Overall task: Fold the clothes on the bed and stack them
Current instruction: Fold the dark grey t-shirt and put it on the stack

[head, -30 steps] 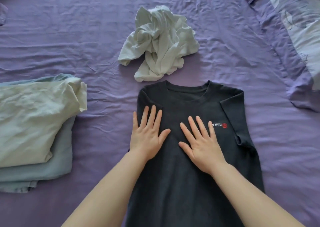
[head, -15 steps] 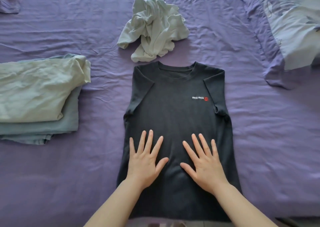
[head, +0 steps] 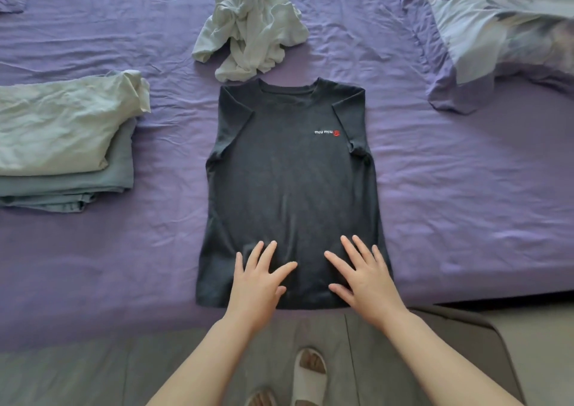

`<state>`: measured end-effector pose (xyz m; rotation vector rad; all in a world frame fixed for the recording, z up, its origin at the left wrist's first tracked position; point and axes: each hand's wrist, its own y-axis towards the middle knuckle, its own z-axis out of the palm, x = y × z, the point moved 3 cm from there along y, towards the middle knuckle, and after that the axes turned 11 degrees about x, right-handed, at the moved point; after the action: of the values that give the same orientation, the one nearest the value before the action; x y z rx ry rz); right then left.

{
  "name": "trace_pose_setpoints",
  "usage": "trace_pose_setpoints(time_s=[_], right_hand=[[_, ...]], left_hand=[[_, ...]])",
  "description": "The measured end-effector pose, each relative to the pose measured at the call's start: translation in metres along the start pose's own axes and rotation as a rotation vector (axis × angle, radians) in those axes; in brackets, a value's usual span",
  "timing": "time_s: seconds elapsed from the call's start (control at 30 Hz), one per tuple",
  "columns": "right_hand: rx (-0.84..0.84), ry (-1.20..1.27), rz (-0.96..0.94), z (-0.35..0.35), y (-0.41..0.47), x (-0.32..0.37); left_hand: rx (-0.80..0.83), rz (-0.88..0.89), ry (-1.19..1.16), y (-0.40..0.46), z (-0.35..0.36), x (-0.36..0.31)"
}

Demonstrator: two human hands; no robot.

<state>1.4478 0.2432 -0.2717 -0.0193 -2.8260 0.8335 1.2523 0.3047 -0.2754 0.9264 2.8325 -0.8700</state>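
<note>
The purple bed (head: 93, 269) carries a folded stack (head: 62, 145) at the left, a dark T-shirt (head: 289, 188) laid flat in the middle with both sleeves tucked in, and a crumpled pale garment (head: 251, 27) touching its collar. The left hand (head: 257, 284) and right hand (head: 363, 278) lie flat near the hem with fingers spread, holding nothing. The hem sits close to the mattress edge, so I judge a careless pull toward the body could drag it off, and lifting the hem upward unevenly could spring the tucked sleeves loose or catch the pale garment
</note>
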Motion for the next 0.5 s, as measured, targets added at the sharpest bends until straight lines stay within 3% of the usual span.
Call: trace_pose_setpoints(time_s=[0.07,0.17,0.3,0.5], right_hand=[[-0.094,0.021,-0.034,0.003,-0.005,0.006],[-0.154,0.053,-0.079,0.012,-0.01,0.019],[-0.08,0.011,-0.066,0.027,-0.012,0.036],[-0.056,-0.142,-0.029,0.027,-0.01,0.041]], left_hand=[[-0.069,-0.003,-0.094,-0.002,0.002,-0.002],[-0.048,0.004,-0.106,0.0,0.014,-0.004],[0.073,0.054,0.056,-0.002,0.03,-0.003],[0.092,0.063,0.176,-0.003,0.031,-0.005]])
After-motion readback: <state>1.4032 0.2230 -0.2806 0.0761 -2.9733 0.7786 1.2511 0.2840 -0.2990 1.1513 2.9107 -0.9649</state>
